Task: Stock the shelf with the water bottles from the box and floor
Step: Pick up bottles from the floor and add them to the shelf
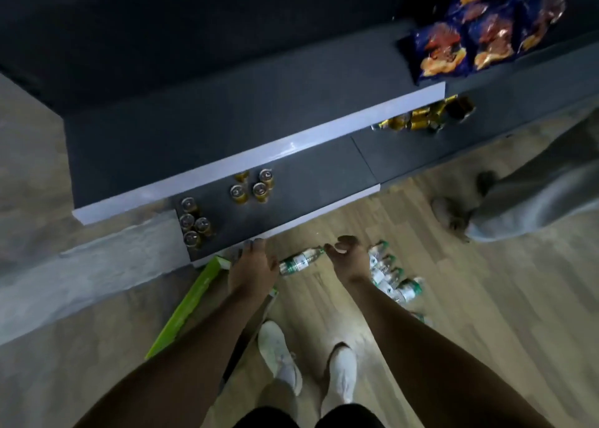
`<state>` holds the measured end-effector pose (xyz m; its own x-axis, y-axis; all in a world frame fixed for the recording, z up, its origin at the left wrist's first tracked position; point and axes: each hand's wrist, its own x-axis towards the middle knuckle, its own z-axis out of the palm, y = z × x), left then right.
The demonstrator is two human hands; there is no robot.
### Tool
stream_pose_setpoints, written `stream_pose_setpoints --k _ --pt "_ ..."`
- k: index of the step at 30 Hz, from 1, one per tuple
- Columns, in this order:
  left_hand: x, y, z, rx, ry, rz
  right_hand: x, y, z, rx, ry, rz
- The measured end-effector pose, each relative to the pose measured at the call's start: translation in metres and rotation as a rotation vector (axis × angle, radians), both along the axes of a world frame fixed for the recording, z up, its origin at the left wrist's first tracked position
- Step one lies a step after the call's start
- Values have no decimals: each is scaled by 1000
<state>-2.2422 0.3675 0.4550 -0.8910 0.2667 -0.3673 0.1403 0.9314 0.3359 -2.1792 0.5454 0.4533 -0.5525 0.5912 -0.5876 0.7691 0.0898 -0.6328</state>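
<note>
A clear water bottle (299,261) with a green cap and a green-and-white label lies slanted between my hands, over the wooden floor. My left hand (252,270) has its back to the camera and its fingers straight, and it covers the bottle's base. The loosely curled fingertips of my right hand (346,259) meet the bottle's cap; whether they pinch it is unclear. Several more bottles (390,277) lie in a cluster on the floor just right of my right hand. A green box (191,307) lies on the floor under my left arm, its inside hidden.
The dark shelf unit (308,181) with white edge strips stands ahead, and gold cans (252,189) stand on its low board. Snack bags (479,29) fill an upper shelf at the right. Another person's grey trouser leg and shoe (453,214) are at the right. My white shoes (280,353) are below.
</note>
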Motion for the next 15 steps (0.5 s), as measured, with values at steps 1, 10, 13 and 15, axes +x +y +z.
stream_pose_setpoints --k 1,10,13,15 --pt "2 -1 -16 -14 -28 -9 4 1 -14 7 -16 -62" --pt "22 8 -164 -88 -227 -81 22 13 -177 -92 -158 -387" --pt "25 9 -219 -131 -232 -128 14 10 -242 -128 -195 -447" --pt "23 13 -256 -138 -248 -114 7 7 -285 -165 -226 -436"
